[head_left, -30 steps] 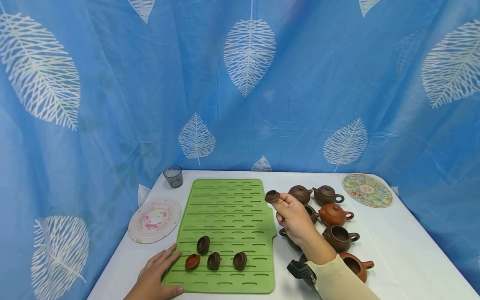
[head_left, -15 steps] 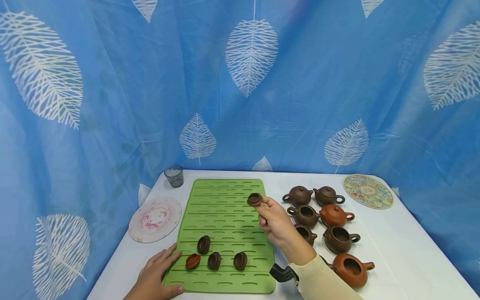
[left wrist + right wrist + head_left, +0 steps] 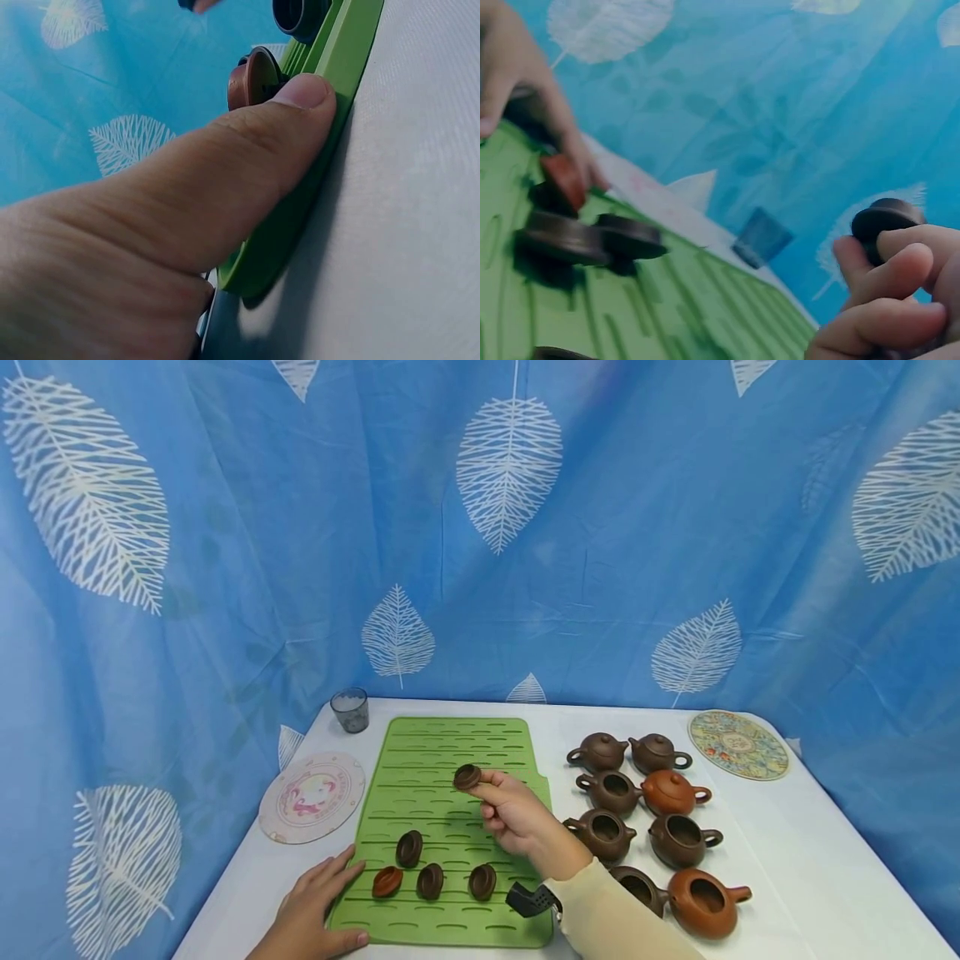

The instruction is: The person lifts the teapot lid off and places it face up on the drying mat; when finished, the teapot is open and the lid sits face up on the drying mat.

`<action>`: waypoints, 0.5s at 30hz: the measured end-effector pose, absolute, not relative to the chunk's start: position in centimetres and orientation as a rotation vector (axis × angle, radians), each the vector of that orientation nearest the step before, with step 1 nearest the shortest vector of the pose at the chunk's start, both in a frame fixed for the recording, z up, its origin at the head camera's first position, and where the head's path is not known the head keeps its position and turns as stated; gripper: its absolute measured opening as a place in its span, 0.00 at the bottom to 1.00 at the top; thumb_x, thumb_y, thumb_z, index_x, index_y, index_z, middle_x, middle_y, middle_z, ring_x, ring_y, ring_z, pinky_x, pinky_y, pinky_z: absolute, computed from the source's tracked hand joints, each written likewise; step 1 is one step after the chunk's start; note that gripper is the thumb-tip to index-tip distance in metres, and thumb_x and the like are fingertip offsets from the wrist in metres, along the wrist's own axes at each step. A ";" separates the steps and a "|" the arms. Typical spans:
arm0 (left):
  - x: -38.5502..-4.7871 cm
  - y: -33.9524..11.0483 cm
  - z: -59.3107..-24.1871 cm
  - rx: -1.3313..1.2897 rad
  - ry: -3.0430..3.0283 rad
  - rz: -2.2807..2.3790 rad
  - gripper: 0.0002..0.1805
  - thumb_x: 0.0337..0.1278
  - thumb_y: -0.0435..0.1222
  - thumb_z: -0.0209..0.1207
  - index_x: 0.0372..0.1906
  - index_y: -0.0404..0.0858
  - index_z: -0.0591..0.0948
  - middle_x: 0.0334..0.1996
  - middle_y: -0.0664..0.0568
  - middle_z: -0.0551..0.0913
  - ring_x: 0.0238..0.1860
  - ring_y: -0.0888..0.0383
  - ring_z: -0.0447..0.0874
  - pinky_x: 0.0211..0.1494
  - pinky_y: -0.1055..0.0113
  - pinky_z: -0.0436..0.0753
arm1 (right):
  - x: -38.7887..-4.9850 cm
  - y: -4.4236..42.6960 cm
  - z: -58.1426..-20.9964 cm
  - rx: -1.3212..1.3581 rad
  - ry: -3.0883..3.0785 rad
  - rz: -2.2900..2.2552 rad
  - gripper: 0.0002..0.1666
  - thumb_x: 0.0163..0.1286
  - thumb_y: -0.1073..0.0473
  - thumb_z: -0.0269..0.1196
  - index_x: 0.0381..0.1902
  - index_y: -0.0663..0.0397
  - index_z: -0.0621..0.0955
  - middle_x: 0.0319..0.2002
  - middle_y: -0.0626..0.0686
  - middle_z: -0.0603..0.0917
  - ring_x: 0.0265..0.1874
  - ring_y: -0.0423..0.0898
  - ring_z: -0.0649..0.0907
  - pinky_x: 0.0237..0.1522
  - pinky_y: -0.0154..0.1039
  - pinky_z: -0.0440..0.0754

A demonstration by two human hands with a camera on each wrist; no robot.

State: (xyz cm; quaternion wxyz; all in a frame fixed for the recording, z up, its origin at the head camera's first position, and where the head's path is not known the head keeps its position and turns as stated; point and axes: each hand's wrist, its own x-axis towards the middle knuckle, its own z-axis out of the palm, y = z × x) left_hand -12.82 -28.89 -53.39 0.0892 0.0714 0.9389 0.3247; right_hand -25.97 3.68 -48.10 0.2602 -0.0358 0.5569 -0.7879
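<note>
Over the middle of the green mat (image 3: pixel 450 810), my right hand (image 3: pixel 525 827) pinches a dark brown teapot lid (image 3: pixel 467 777) between thumb and fingers, with the lid's hollow underside up. The right wrist view also shows this lid (image 3: pixel 889 217) at the fingertips. My left hand (image 3: pixel 311 906) rests on the mat's near left corner, fingers spread, and its thumb (image 3: pixel 304 94) lies on the front edge. Beside it on the mat lie a reddish lid (image 3: pixel 387 882) and three dark brown lids, one at the back (image 3: pixel 408 849), one in front (image 3: pixel 430 882) and one farther right (image 3: pixel 482 882).
Right of the mat stand several teapots, among them an open reddish teapot (image 3: pixel 705 902) and a lidded reddish teapot (image 3: pixel 672 792). A patterned round mat (image 3: pixel 738 743) lies at the back right. At left are a pink round mat (image 3: pixel 312 797) and a grey glass (image 3: pixel 350 710).
My right hand has carried the pinched lid leftward from beside the teapots to above the middle of the green mat. The left hand and the lids on the mat have stayed put.
</note>
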 end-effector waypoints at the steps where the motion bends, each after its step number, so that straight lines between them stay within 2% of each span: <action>1: -12.8 -28.9 -53.4 0.204 2.788 0.970 0.53 0.44 0.60 0.78 0.76 0.42 0.74 0.81 0.40 0.62 0.75 0.25 0.60 0.62 0.17 0.66 | -25.9 3.3 -48.3 -0.095 1.526 -2.097 0.14 0.75 0.56 0.67 0.55 0.53 0.81 0.43 0.48 0.80 0.17 0.30 0.70 0.13 0.22 0.61; 9: -12.7 -29.0 -53.4 0.173 2.744 0.979 0.53 0.46 0.59 0.78 0.77 0.42 0.73 0.82 0.41 0.60 0.76 0.24 0.57 0.62 0.15 0.64 | -25.0 1.6 -49.8 -0.118 1.740 -1.851 0.13 0.73 0.58 0.69 0.50 0.56 0.81 0.41 0.51 0.79 0.20 0.36 0.71 0.16 0.27 0.63; 12: -12.8 -28.9 -53.3 0.172 2.746 0.980 0.53 0.46 0.59 0.78 0.77 0.42 0.72 0.82 0.41 0.60 0.76 0.24 0.57 0.63 0.15 0.64 | -24.9 1.6 -50.2 -0.117 1.858 -1.763 0.10 0.71 0.61 0.69 0.48 0.56 0.83 0.33 0.50 0.79 0.17 0.37 0.69 0.15 0.28 0.62; 15: -12.8 -28.7 -53.1 0.165 2.756 0.979 0.53 0.45 0.59 0.78 0.77 0.42 0.73 0.82 0.41 0.61 0.76 0.25 0.58 0.63 0.15 0.64 | -25.0 1.7 -50.3 -0.128 1.959 -1.682 0.07 0.70 0.64 0.68 0.46 0.57 0.84 0.31 0.49 0.79 0.16 0.38 0.68 0.16 0.29 0.63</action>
